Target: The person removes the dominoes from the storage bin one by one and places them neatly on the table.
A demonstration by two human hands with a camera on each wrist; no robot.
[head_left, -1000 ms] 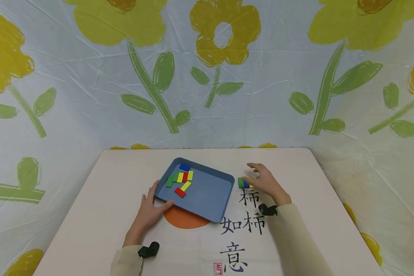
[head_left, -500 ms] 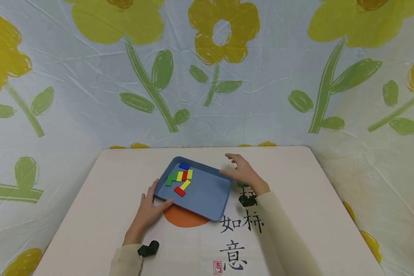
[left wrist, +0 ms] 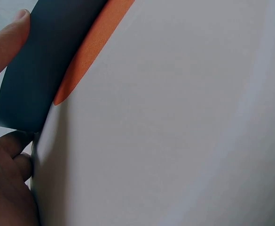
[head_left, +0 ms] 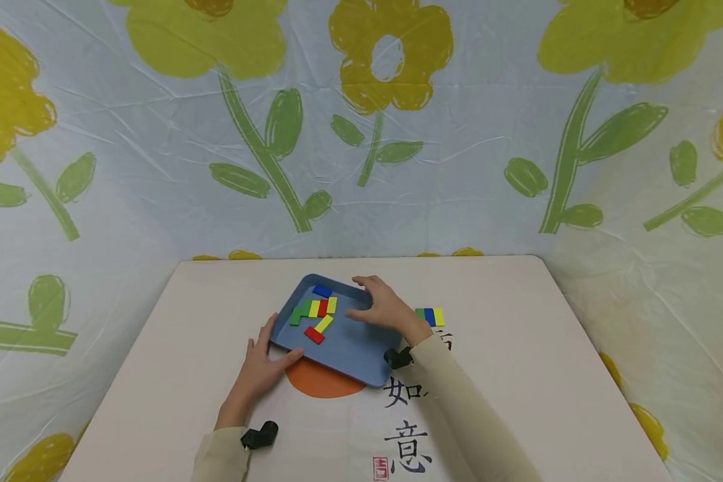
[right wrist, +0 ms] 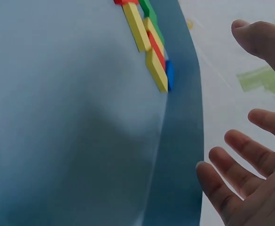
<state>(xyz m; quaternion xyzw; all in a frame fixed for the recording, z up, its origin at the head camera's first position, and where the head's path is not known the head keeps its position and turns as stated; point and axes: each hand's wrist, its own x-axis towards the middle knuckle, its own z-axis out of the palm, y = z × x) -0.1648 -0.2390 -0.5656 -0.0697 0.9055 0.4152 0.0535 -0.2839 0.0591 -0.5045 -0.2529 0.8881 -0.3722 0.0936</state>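
Left hand (head_left: 263, 367) grasps the near left corner of a blue tray (head_left: 355, 355), thumb along the near wall. Right hand (head_left: 385, 308), thumb and fingers parted, holds nothing and hovers above the tray's far right part. The tray sits at an angle on the counter (head_left: 518, 388). Inside it, toward the left, lie a blue block (head_left: 322, 292), a joined run of green, yellow and red blocks (head_left: 314, 309), and a slanted yellow block (head_left: 324, 324) beside a red block (head_left: 314, 335). Right of the tray, three blocks (head_left: 430, 317), green, blue and yellow, form a row. Beyond stands a flowered backdrop (head_left: 458, 194).
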